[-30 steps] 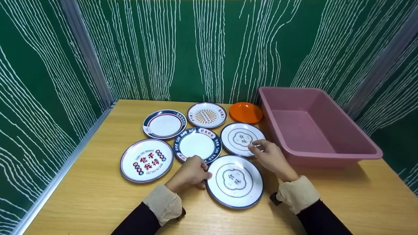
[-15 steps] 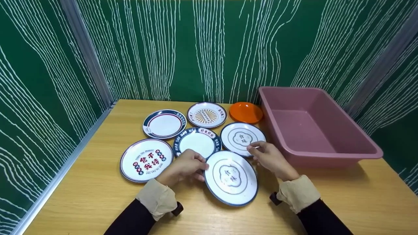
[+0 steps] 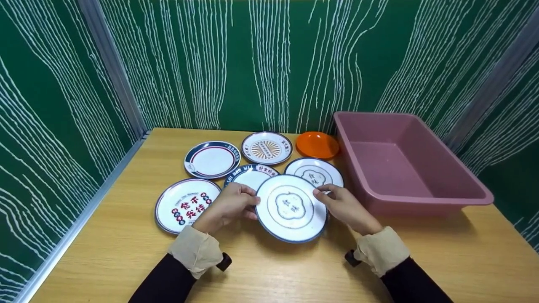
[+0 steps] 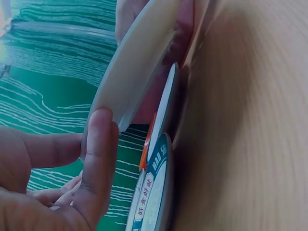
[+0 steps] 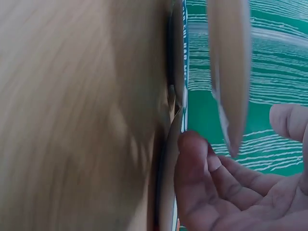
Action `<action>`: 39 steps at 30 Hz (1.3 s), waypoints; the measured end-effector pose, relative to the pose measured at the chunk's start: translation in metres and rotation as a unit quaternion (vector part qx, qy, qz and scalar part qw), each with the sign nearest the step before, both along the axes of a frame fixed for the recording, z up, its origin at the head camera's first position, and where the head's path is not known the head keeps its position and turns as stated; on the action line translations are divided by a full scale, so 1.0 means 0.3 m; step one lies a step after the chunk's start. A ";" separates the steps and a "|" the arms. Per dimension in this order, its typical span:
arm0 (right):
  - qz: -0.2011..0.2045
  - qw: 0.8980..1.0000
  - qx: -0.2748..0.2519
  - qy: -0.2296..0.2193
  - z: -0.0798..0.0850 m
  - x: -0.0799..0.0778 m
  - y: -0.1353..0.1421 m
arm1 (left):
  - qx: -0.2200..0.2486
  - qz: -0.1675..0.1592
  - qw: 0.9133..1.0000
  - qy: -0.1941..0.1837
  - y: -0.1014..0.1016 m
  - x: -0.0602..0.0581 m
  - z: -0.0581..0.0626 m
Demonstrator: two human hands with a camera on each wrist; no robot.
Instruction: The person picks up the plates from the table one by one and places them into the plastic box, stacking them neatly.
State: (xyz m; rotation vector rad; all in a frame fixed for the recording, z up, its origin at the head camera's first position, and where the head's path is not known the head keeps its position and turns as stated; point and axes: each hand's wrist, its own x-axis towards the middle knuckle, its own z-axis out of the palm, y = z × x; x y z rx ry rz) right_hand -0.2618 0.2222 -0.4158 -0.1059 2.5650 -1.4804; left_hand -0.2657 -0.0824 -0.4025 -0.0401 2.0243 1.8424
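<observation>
My left hand (image 3: 229, 206) pinches the left edge of a white plate (image 3: 291, 209) with a blue rim and a flower-shaped emblem. In the left wrist view the thumb and fingers (image 4: 98, 154) grip that edge, and the plate is tilted above the table. My right hand (image 3: 347, 206) is at the plate's right side. The right wrist view has its fingers (image 5: 197, 178) and thumb spread apart, the held plate's edge (image 5: 233, 96) between them without visible contact. Behind the held plate lies a matching plate (image 3: 307, 167), partly covered, and a navy-rimmed plate (image 3: 248, 176), also partly hidden.
A pink basin (image 3: 391, 168) stands at the right. At the back are an orange plate (image 3: 317, 145), a sunburst-patterned plate (image 3: 267, 148) and a plate with a dark rim (image 3: 212, 160). A plate with red characters (image 3: 179, 202) lies at the left on the wooden table (image 3: 105, 252).
My left hand has lifted the flower-emblem plate off the table and carried it up and forward, to between both hands. The right hand has shifted only slightly, leftward.
</observation>
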 end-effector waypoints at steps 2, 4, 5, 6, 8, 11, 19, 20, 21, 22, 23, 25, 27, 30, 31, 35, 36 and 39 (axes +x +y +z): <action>-0.004 1.000 -0.024 -0.007 0.007 0.007 -0.006 | 0.009 0.015 1.000 0.009 0.000 -0.003 0.002; -0.009 0.997 -0.074 -0.019 0.017 0.016 -0.014 | 0.013 0.029 0.999 0.022 0.002 -0.005 0.003; -0.011 0.995 -0.101 -0.025 0.023 0.020 -0.017 | 0.017 0.037 0.999 0.027 0.003 -0.005 0.004; -0.011 0.992 -0.124 -0.025 0.029 0.024 -0.020 | 0.018 0.044 0.998 0.032 0.004 -0.004 0.006; -0.008 0.986 -0.164 -0.026 0.045 0.032 -0.021 | 0.018 0.055 0.998 0.038 0.008 0.000 0.011; -0.002 0.981 -0.194 -0.016 0.076 0.043 -0.012 | 0.016 0.065 0.997 0.039 0.015 0.010 0.030; -0.005 0.979 -0.203 0.035 0.190 0.074 0.061 | -0.030 0.023 0.994 0.106 0.005 0.034 0.101; -0.009 0.980 -0.196 0.042 0.203 0.077 0.076 | -0.057 0.021 0.990 0.125 -0.003 0.033 0.108; -0.014 0.981 -0.189 0.048 0.215 0.079 0.092 | -0.087 0.022 0.985 0.146 -0.012 0.030 0.113; -0.021 0.981 -0.185 0.052 0.226 0.081 0.109 | -0.113 0.025 0.980 0.163 -0.023 0.026 0.117; -0.031 0.981 -0.186 0.053 0.237 0.083 0.126 | -0.137 0.031 0.974 0.180 -0.038 0.020 0.121; -0.049 0.978 -0.196 0.053 0.257 0.088 0.161 | -0.179 0.045 0.961 0.207 -0.078 0.008 0.130; -0.068 0.973 -0.217 0.048 0.274 0.090 0.198 | -0.212 0.060 0.948 0.228 -0.128 -0.006 0.142; -0.085 0.957 -0.273 0.039 0.296 0.093 0.249 | -0.262 0.085 0.930 0.243 -0.215 -0.024 0.158; -0.090 0.952 -0.290 0.038 0.301 0.094 0.264 | -0.274 0.093 0.926 0.242 -0.246 -0.029 0.162; -0.110 0.938 -0.326 0.042 0.317 0.088 0.303 | -0.313 0.122 0.915 0.222 -0.368 -0.039 0.160; -0.115 0.937 -0.327 0.045 0.320 0.084 0.309 | -0.315 0.130 0.917 0.209 -0.396 -0.040 0.158; -0.130 0.937 -0.319 0.048 0.327 0.063 0.327 | -0.300 0.157 0.927 0.162 -0.464 -0.039 0.148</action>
